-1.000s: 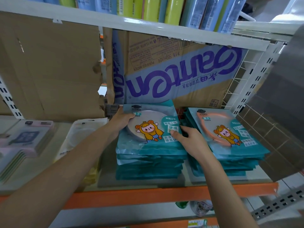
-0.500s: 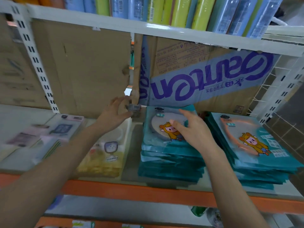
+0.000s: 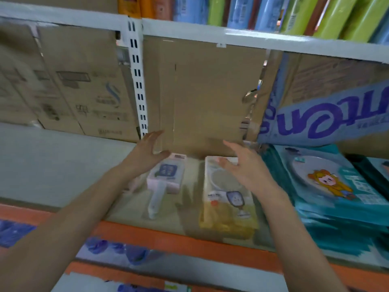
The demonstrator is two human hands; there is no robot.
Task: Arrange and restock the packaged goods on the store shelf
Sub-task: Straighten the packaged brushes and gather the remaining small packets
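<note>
Both your hands are moving away from the teal stack (image 3: 328, 186), where they were half a second ago. Your view is turning to the left with them, so the pink package (image 3: 166, 175) and the yellow package (image 3: 227, 199) are now lying in front of you, side by side but apart, on the shelf. Your left hand (image 3: 146, 153) is hanging with the fingers spread wide and is holding nothing. It is just above the back end of the pink package and close to the cardboard panel (image 3: 206, 91) standing behind it. Your right hand (image 3: 246, 167) is also spread and empty, and it is hovering over the back end of the yellow package. The picture is blurred, so I cannot tell whether any fingertip is already touching the film. I think the danger is lying at the front: the yellow package is reaching almost to the orange shelf edge (image 3: 168, 234), and its wrapping is looking smooth. If you are drawing it toward yourself with flat fingers and no real hold, it may be sliding over that edge. Your left hand, if it is pushing too far back, may be knocking the cardboard panel. Your right forearm is passing just beside the teal stack and may be dragging its top bag out of line.
</note>
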